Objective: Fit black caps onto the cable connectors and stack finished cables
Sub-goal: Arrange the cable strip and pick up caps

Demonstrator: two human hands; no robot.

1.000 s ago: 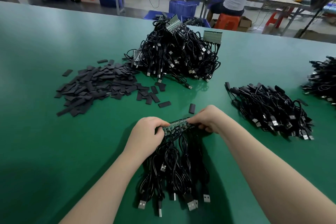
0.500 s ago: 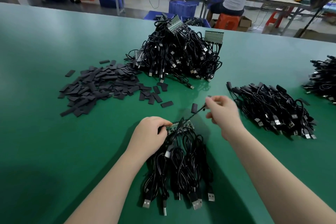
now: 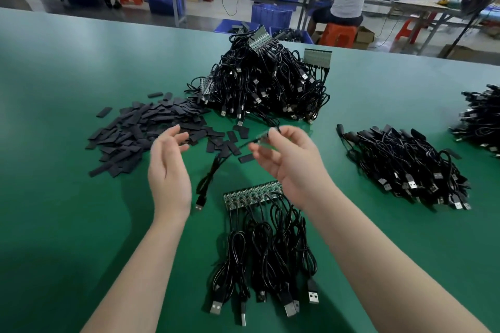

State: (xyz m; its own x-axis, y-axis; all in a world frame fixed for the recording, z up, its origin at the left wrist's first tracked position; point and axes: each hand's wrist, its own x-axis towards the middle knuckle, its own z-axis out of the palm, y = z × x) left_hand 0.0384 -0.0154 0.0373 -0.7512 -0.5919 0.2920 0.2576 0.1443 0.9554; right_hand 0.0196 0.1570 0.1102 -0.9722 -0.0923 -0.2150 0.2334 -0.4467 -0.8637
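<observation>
The right hand (image 3: 286, 154) pinches a cable (image 3: 216, 167) by its connector end, cord trailing down-left, while the empty, open left hand (image 3: 167, 165) is nearer the caps (image 3: 140, 130) lying just beyond it.

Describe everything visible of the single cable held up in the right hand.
The single cable is thin, black and looks rubber-coated. Its upper end carries a small green board piece, blurred, pinched in the right hand above the table. From there it hangs down and leftward in a loose fold, ending in a black USB plug with a metal tip near the left wrist. The open left hand does not touch it.
</observation>
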